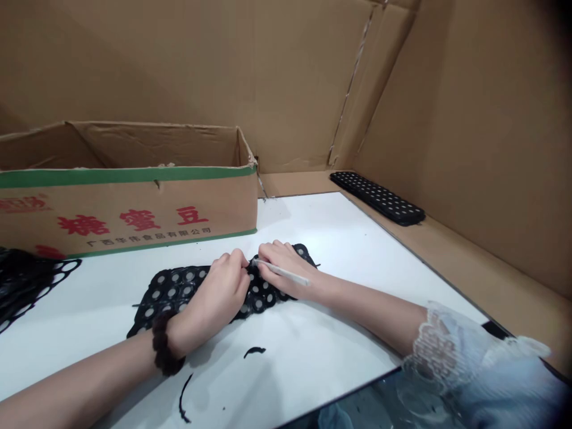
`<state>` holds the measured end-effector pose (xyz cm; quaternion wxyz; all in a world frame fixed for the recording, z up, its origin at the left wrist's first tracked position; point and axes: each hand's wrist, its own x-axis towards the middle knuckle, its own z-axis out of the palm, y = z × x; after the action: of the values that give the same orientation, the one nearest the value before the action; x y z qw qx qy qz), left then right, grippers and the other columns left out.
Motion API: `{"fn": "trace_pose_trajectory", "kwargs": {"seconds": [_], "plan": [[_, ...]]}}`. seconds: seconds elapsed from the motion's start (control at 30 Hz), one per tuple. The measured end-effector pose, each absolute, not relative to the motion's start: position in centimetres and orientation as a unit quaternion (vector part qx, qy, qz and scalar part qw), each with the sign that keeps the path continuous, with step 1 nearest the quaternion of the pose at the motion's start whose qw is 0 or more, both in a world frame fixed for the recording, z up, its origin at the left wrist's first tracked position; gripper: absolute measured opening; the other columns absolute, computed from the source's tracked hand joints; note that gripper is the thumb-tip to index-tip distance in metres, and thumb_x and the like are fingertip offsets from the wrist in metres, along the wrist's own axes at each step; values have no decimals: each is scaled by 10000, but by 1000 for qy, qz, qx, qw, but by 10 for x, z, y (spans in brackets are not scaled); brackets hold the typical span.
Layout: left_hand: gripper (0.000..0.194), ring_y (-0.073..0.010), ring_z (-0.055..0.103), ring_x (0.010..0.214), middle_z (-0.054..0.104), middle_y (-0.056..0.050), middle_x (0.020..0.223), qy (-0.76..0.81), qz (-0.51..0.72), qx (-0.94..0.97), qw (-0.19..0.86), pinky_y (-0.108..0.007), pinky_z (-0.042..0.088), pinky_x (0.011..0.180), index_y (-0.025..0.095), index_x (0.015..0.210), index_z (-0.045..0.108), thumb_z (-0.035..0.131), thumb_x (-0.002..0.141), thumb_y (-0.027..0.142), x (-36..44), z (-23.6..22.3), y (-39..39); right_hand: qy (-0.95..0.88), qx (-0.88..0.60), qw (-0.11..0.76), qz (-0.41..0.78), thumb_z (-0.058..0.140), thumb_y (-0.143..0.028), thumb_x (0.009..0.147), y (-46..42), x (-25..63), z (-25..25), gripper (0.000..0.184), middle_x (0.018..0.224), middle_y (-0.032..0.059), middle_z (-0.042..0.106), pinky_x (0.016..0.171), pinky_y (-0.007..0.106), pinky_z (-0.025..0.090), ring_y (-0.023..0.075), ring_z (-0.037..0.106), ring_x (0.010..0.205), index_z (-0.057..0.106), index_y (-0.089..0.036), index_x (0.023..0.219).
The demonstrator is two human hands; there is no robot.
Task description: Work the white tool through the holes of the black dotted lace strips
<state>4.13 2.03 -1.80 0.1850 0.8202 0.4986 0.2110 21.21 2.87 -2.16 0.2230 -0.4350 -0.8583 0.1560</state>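
Note:
A black rubbery sheet with rows of round holes point(172, 292) lies flat on the white board, under both of my hands. My left hand point(223, 285) is closed, with thumb and fingers pinched at the sheet's far edge near its middle. Just beside it, my right hand point(283, 268) grips a thin whitish stick-like tool point(286, 273). The tool's tip is close to my left fingertips, and its rear end slants back over the right wrist. What kind of tool it is does not show clearly. My palms hide part of the sheet.
Behind on the left stands an open cardboard box point(156, 202) with a green band. A heap of black perforated pieces point(22, 283) lies at the left edge. Another black perforated stack point(378, 196) is at the back right. Black scraps point(254, 351) lie near me. Cardboard walls enclose the board.

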Motion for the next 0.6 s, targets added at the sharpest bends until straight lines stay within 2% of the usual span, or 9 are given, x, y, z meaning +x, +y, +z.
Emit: {"fn": "trace_pose_trajectory", "kwargs": {"seconds": [0.13,0.3,0.6], "plan": [[103,-192,481,706,491,-8,739,505,203,806,233,-325,381,662,215,777,356,290,853,239,39,-14,25,-805,-457,274,260,397,-258,810,33,216,-20,127,720,-10,450,712,290,325,153,428,750,410,-194,701],[278,-211,523,784,568,-20,813,473,166,822,270,-334,383,733,205,814,497,310,867,404,32,-14,37,-730,-430,330,415,411,-189,735,41,226,-19,145,707,-17,470,697,259,332,132,449,732,441,-175,593],[257,-175,499,769,565,19,796,465,200,785,357,-269,373,682,198,749,508,360,849,383,30,-13,39,-727,-425,332,424,424,-170,717,41,225,-20,175,791,3,519,802,288,340,150,472,814,460,-173,546]]}}
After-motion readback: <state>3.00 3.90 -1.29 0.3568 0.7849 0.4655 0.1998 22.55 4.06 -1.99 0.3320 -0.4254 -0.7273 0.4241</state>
